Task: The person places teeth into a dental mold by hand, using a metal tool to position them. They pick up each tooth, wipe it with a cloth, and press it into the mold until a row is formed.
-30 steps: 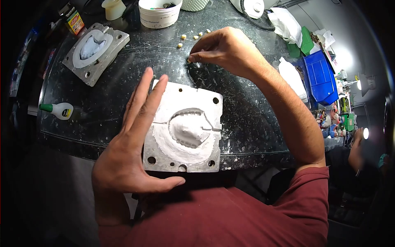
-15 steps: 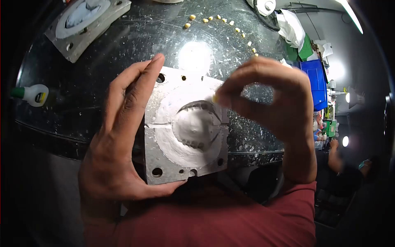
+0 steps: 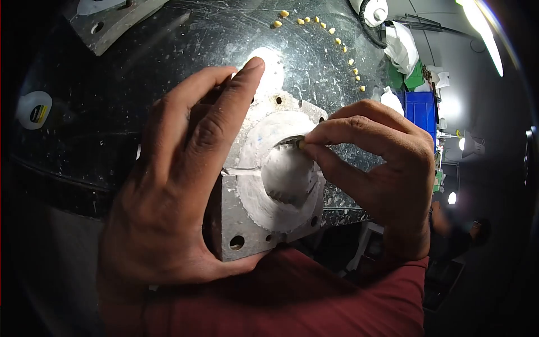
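A metal denture flask half point(image 3: 244, 222), filled with white plaster point(image 3: 252, 196), is held tilted at the table's front edge. The plaster has a rounded mound in the middle, with a dark row of tooth hollows along its far side. My left hand point(image 3: 174, 185) grips the flask from the left, thumb at the near edge and fingers over the far side. Between the thumb and forefinger of my right hand point(image 3: 382, 154) is a small yellowish denture tooth point(image 3: 302, 145), at the right end of the hollows. My fingertips partly cover it.
A curved row of loose denture teeth point(image 3: 338, 41) lies on the dark, scuffed table point(image 3: 219, 33). Another flask half point(image 3: 109, 28) stands far left, near a white bottle point(image 3: 35, 109). To the right are a plastic bag point(image 3: 401, 48), a blue bin point(image 3: 420, 115) and another person point(image 3: 463, 230).
My right hand has brought the tooth down from above the flask to the hollows. The flask has become more tilted in my left hand, and the view has shifted.
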